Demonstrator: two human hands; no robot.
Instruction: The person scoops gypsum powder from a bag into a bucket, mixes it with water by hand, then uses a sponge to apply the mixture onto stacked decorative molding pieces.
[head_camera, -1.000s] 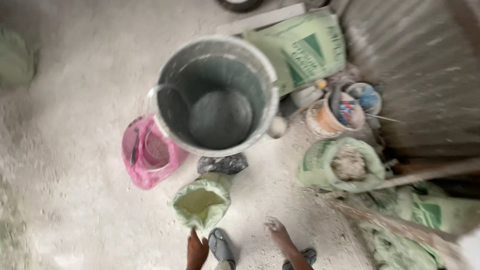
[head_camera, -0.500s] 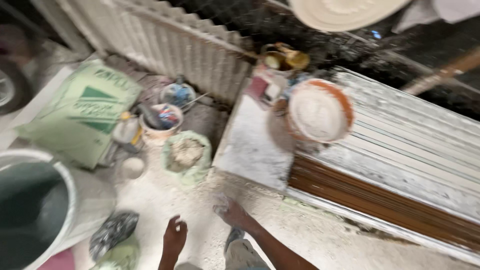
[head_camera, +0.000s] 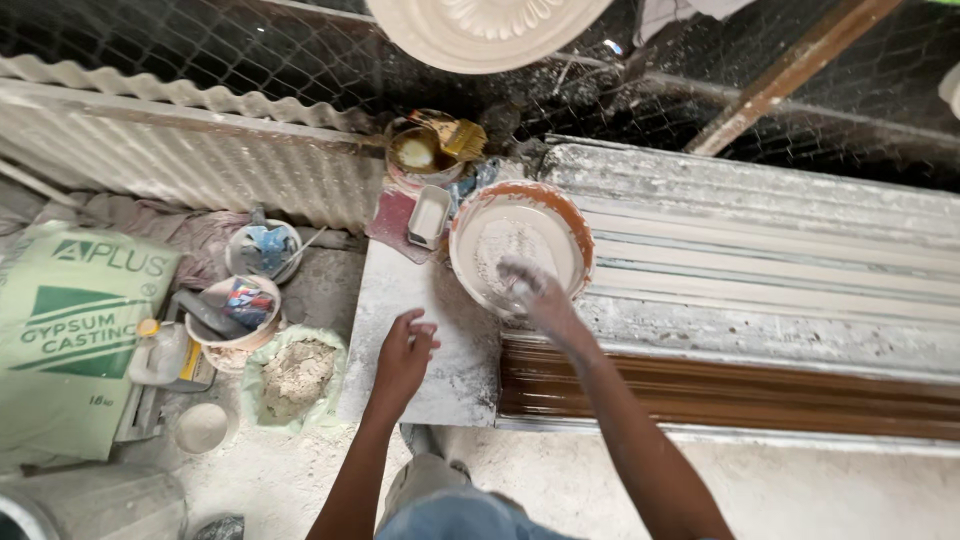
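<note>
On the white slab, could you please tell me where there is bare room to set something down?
The slab is bare near its front edge, below the left hand and beside the brown moulding. Its middle strip, between the left hand and the bowl, is also bare. The back is crowded: a small tray, a tin with a brush, and the right hand in the bowl.

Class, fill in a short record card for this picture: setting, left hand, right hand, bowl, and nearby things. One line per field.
Setting: dusty plaster workspace, seen from above
Left hand: left hand rests open on the white slab
Right hand: right hand, coated in white, reaches into the bowl
Bowl: orange-rimmed bowl holding white powder
Nearby things: green sack at left, open bag of powder, tin with a brush, long moulding at right
</note>
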